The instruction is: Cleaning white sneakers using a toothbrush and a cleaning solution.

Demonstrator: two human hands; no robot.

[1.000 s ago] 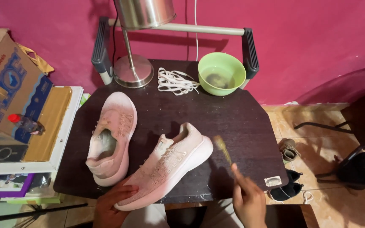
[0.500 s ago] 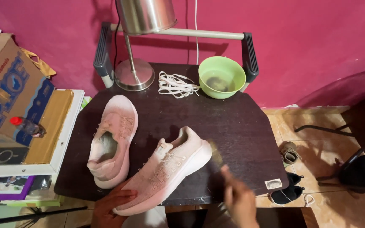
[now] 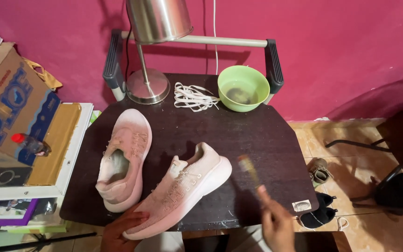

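left hand (image 3: 123,229) gripped pink sneaker (image 3: 183,189) toe; right hand (image 3: 276,226) clenched blurred brush (image 3: 249,170); second sneaker (image 3: 122,158) at 9 o'clock, green bowl (image 3: 243,87) at 12.

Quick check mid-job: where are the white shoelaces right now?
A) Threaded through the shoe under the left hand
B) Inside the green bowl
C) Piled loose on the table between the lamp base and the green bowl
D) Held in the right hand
C: the white shoelaces lie in a loose heap on the dark table, between the lamp base and the green bowl.
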